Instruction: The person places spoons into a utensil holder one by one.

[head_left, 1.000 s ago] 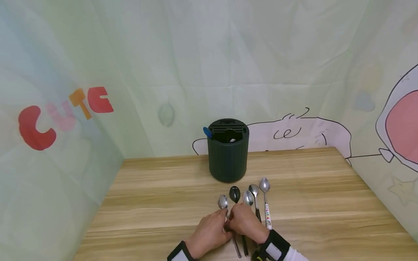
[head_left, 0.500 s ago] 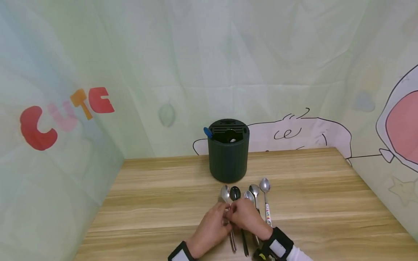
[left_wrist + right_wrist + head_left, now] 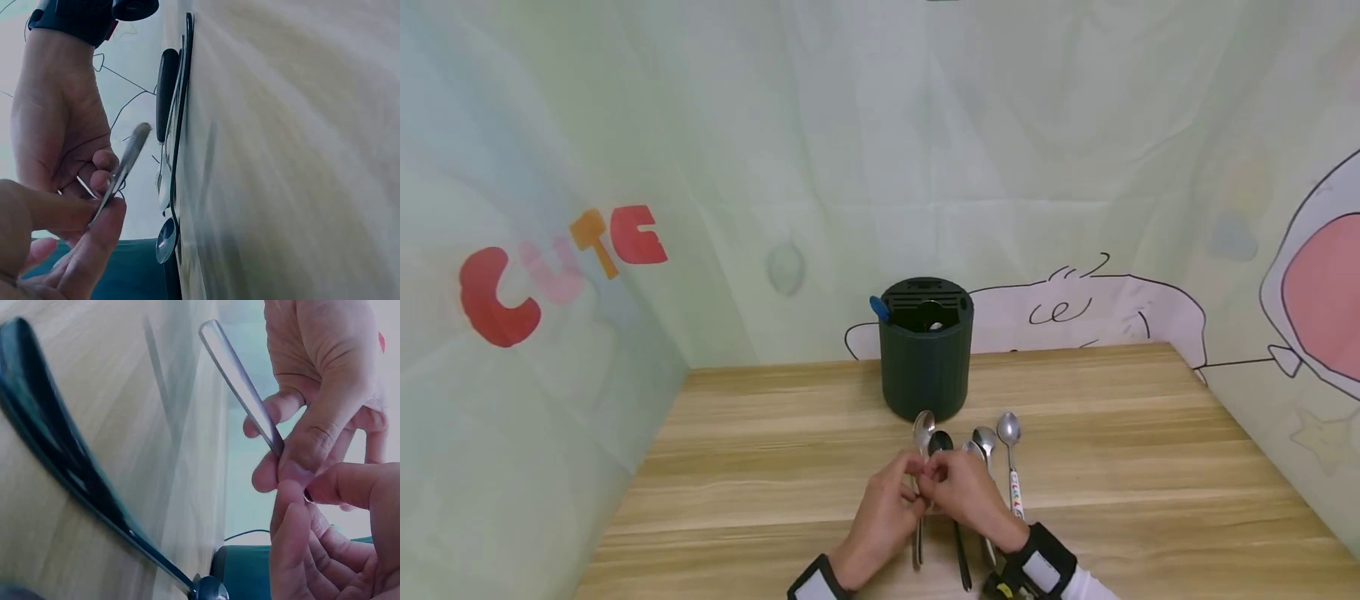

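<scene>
Lifted off the table, a silver spoon (image 3: 924,427) points its bowl toward the dark green holder. My left hand (image 3: 880,508) pinches its handle (image 3: 130,156) between thumb and fingers. Close against it, my right hand (image 3: 966,492) pinches the same spoon farther along, its fingertips meeting the left ones in the right wrist view, where the handle end (image 3: 240,384) sticks out. Beneath the right hand lies a black spoon (image 3: 961,558). To its right are a silver spoon partly covered by that hand, a spoon with a dark handle (image 3: 984,437) and one with a patterned white handle (image 3: 1015,493).
A ribbed dark green cutlery holder (image 3: 925,375) stands at the back of the wooden table (image 3: 760,450). A blue utensil end (image 3: 878,308) sticks out of its left side, and a shiny piece shows inside. Printed fabric (image 3: 865,167) hangs behind and at both sides.
The silver spoon has moved forward and up, and turned from slanted to nearly straight ahead. My left fingers have risen with it; the right hand stays beside them. The other spoons lie where they were.
</scene>
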`<state>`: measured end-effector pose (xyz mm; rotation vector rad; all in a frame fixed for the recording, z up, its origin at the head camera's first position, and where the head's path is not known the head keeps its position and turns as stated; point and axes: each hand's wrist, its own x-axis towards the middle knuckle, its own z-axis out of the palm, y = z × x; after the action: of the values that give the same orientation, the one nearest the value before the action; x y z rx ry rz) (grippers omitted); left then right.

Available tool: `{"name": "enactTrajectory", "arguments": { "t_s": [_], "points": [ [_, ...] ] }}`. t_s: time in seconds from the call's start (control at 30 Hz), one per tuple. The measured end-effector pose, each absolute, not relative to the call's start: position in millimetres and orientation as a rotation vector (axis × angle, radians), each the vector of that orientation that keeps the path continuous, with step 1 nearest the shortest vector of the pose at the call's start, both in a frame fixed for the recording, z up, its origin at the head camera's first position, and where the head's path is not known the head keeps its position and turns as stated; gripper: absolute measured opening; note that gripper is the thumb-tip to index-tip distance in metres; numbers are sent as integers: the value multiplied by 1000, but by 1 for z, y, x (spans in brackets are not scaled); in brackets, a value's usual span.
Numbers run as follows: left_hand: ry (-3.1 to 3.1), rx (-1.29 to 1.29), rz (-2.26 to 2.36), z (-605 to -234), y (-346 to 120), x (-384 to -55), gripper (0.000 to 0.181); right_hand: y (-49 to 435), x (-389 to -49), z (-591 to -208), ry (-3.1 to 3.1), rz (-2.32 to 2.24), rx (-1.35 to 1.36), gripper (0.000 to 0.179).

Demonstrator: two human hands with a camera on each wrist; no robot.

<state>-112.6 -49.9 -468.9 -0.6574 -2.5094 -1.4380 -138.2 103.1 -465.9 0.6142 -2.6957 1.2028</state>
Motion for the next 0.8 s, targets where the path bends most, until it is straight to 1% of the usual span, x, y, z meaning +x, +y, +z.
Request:
{"name": "enactTrajectory", "arguments": {
  "t_s": [0.13,0.2,0.27,0.47,0.57,0.67,0.8],
  "points": [
    [-2501,-621,-1473,-468,-53,-115,57,105,-138,-462,-2671,1219,610,13],
    [-2477,-600,-1488,-467,-54,-117,57,106,-138,-461,-2642,1255,609,13],
    [-2448,-582,-1508,-466,-55,-118,51,107,-138,-460,-2606,1298,609,11],
    [-2385,-562,-1592,-463,-55,-117,28,106,-142,-460,-2504,1481,641,18],
    [-2355,-575,-1621,-460,-54,-117,19,104,-142,-456,-2457,1622,631,15],
    [-2334,-587,-1615,-459,-55,-116,12,103,-140,-448,-2418,1763,603,11],
    [-2333,-596,-1581,-458,-57,-115,7,100,-129,-427,-2385,1802,615,11]
  ]
}}
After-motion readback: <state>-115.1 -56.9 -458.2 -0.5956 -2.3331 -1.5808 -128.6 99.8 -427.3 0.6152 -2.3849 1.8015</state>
